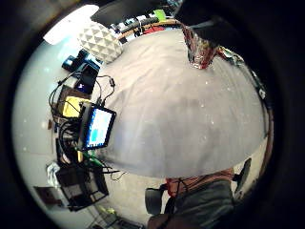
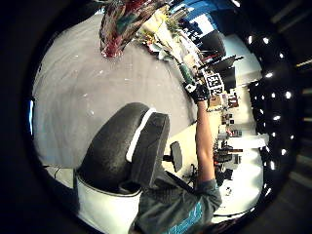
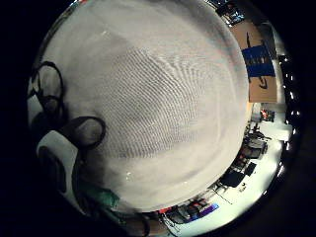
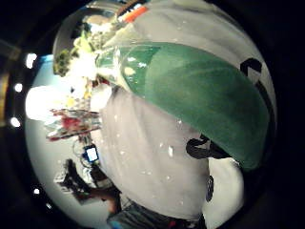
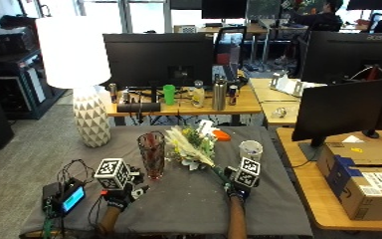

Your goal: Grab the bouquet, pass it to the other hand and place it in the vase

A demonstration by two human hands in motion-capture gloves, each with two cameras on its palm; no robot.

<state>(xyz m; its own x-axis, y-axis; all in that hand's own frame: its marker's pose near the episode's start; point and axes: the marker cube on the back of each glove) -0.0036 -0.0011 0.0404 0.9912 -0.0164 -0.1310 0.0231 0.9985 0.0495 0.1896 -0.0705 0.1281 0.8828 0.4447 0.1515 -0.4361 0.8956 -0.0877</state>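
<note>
The bouquet (image 5: 192,145) lies on the grey cloth of the table (image 5: 178,209), flowers away from the person and stems toward them. Its long axis runs on a slant: the blooms sit near the middle of the table, just beside the vase (image 5: 152,155), and the green stem end trails down toward the right hand (image 5: 236,188). So the stems point at the right hand, which is much the nearer of the two, and the flower heads point away and a little toward the person's left.

The right hand is at the stem end. Its thumb-side palm view is largely filled by the green wrapped stems (image 4: 190,95), so the palm is close over them (close, though not surely gripping). Whether the fingers are curled round the stems or only lying on them I cannot tell.

The left hand (image 5: 118,196) is on the other side of the vase, nearer the person, well apart from the bouquet. Its palm views show bare cloth and the vase at a distance, nothing held. How its fingers stand I cannot tell either.

By my judgement the pick-up is only starting. The hand-over will need the stem end carried across in front of the upright vase to the left hand.
</note>
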